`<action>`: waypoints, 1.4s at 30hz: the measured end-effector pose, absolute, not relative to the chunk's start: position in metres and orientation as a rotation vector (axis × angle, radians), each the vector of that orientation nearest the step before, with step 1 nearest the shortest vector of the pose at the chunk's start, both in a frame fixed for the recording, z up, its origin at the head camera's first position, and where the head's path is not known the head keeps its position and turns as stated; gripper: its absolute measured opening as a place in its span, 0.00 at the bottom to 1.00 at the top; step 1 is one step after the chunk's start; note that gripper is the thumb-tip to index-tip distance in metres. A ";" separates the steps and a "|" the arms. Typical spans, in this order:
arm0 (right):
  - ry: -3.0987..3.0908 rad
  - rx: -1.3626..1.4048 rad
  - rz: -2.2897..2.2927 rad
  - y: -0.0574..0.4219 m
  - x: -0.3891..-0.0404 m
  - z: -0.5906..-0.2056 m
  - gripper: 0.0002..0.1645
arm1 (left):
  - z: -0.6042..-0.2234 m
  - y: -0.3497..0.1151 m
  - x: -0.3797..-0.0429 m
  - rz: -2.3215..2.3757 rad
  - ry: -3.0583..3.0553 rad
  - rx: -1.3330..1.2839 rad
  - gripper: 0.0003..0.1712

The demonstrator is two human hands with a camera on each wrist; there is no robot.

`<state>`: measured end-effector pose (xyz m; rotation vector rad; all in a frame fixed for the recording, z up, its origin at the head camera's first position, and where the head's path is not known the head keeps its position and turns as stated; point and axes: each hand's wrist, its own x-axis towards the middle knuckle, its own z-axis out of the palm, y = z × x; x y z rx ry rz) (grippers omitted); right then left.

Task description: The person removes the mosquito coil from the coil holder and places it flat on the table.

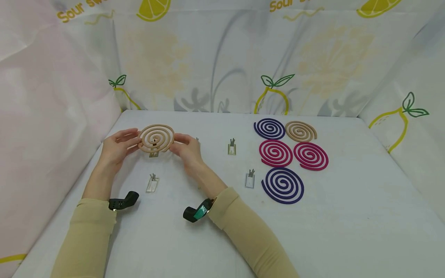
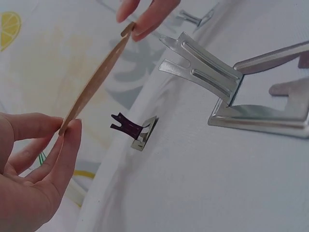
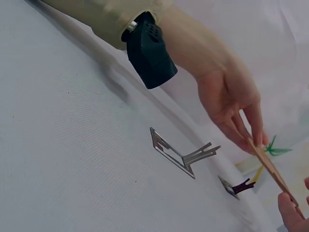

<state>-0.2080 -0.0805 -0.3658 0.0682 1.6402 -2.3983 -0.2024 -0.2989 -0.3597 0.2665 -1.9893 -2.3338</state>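
A tan mosquito coil [image 1: 156, 138] is held level between both hands at the left of the table. My left hand [image 1: 116, 148] pinches its left rim, thumb on one face and fingers on the other. Its opposite rim is between the thumb and fingers of my right hand [image 1: 189, 152]. In the left wrist view the coil [image 2: 94, 89] shows edge-on, a thin strip between the two hands. Below it a small metal coil stand [image 1: 153, 154] with dark upright prongs is partly hidden. Nearer to me lies another metal stand [image 1: 152, 184], prongs raised.
More metal stands, one back of centre [image 1: 231, 149] and one farther forward [image 1: 249, 180], lie on the white table; others are mostly hidden by my right arm. To the right lie purple coils [image 1: 283, 185], pink coils [image 1: 276, 153] and a tan coil [image 1: 301, 131]. Printed cloth walls surround the table.
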 end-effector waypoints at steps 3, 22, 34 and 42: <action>1.635 0.082 -2.416 -0.080 -0.208 -0.364 0.23 | -0.357 -0.297 -0.202 -2.353 -1.977 0.245 0.15; 1.637 0.124 -2.492 -0.073 -0.216 -0.357 0.21 | -0.348 -0.290 -0.199 -2.445 -1.955 0.177 0.16; 1.638 0.143 -2.494 -0.066 -0.218 -0.356 0.19 | -0.345 -0.285 -0.197 -2.507 -1.905 0.122 0.15; 1.652 0.143 -2.477 -0.055 -0.219 -0.352 0.19 | -0.343 -0.278 -0.198 -2.506 -1.934 0.107 0.15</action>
